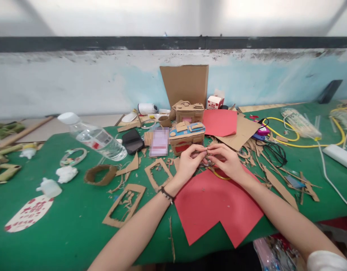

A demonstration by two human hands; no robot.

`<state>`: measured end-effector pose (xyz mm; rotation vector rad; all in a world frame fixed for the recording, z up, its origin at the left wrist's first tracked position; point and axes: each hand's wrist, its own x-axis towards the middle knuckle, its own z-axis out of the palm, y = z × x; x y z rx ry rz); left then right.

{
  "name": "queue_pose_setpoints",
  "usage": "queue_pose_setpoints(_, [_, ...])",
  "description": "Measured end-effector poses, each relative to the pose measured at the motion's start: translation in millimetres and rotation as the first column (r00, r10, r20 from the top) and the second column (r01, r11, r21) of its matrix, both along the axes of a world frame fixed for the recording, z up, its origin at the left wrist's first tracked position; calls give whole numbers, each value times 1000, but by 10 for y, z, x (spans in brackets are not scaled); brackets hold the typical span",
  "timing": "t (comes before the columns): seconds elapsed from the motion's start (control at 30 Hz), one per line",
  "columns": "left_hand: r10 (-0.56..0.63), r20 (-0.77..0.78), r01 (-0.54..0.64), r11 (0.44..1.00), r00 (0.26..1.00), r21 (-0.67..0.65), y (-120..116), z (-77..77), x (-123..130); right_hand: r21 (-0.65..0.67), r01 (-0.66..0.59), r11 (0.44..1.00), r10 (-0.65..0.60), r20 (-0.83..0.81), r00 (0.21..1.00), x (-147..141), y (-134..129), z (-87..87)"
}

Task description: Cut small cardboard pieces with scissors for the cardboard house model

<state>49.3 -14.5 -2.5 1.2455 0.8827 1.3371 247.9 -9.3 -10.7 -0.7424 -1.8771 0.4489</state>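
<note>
Fingertips of the left hand (190,161) and right hand (227,160) are closing in pinches on a tiny piece (207,151) above the red paper (203,201), seemingly adjusting it; further work is probably calling for steady, light pressure.

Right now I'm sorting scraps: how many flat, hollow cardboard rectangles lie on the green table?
2: one rectangle left of the left hand, the other rectangle nearer the person and further left. Scraps may hide more.
</note>
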Motion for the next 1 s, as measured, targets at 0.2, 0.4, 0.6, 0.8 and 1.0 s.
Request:
queue_pose_setpoints(0.2, [-32, 22, 35, 987, 999, -157, -4, 25, -28, 152, -1, 988, -9, 68, 998, 26, 24, -53])
queue_pose_setpoints(0.4, [-83, 27, 86, 977, 996, -197, -6, 47, -55, 228, -11, 974, -19, 126, 992, 52, 27, -96])
queue_pose_setpoints(0.6, [-65, 111, 88, 971, 992, -221, -5, 58, -35, 196, 10, 980, -33, 113, 993, 39, 0, -58])
queue_pose_setpoints(0.8, [6, 112, 28, 954, 994, -297, -81, 37, 72, 198, 67, 978, -86, 91, 992, 22, -38, -36])
queue_pose_setpoints(1.0, [34, 84, -9, 960, 996, -280, -138, 18, 89, 295, 7, 955, -50, 140, 989, 8, -54, -13])
